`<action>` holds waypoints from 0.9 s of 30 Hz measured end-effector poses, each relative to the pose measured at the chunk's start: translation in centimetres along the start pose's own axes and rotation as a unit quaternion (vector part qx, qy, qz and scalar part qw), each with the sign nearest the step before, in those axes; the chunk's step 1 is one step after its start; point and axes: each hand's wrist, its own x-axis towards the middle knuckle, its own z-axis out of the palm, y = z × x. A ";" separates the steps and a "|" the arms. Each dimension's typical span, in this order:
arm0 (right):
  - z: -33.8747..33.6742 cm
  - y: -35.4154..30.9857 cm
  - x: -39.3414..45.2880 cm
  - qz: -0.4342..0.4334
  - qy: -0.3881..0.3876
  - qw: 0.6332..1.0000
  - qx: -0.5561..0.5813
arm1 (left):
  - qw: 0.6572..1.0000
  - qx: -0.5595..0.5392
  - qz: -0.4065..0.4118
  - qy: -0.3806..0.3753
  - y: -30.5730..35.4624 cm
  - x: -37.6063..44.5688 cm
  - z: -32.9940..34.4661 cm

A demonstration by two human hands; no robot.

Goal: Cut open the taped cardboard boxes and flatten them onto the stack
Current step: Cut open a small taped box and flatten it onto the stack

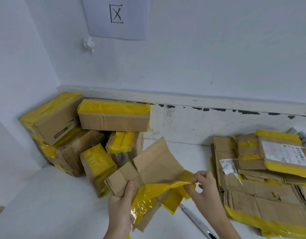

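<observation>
Left hand (pixel 122 200) comes in from the bottom edge, forearm near vertical, thumb up along the front face of the opened box (pixel 148 171), fingers hidden behind it. Grip is clamped on the box's lower left flap.

Right hand (pixel 203 185) enters from lower right, forearm angled up-left. Thumb and fingertips are pinched on a crumpled end of the yellow tape (pixel 159 190) at the box's right edge, the other fingers curled.

Opened box: cut, mostly flat, held tilted above the white table (pixel 53 204), panels fanned up and back. Plain brown corrugate, creased; yellow tape runs across its lower half, wrinkled and glossy, partly lifted from the card.

Utility knife (pixel 195 219) lies flat on the table just below the right wrist, not touched.

Flattened stack (pixel 252 190) sits on the table to the right, near the right hand but apart from it: several flat brown sheets with yellow tape strips; the top piece has a white shipping label (pixel 285 155).

Taped boxes (pixel 112 116) are piled in the left corner against the wall, still sealed with yellow tape, some leaning on each other. The nearest one sits just behind the held box.
</observation>
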 end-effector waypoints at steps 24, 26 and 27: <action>-20.8 6.7 -0.2 0.190 -0.169 0.945 0.206 | 0.752 0.212 -0.006 -0.624 0.9 0.7 15.0; -24.2 5.8 1.9 0.151 -0.110 0.976 0.110 | 0.700 0.263 0.200 -0.634 1.9 0.0 18.6; -25.9 5.1 3.2 0.115 -0.086 0.986 0.089 | 0.654 0.261 0.305 -0.641 2.3 -0.4 20.5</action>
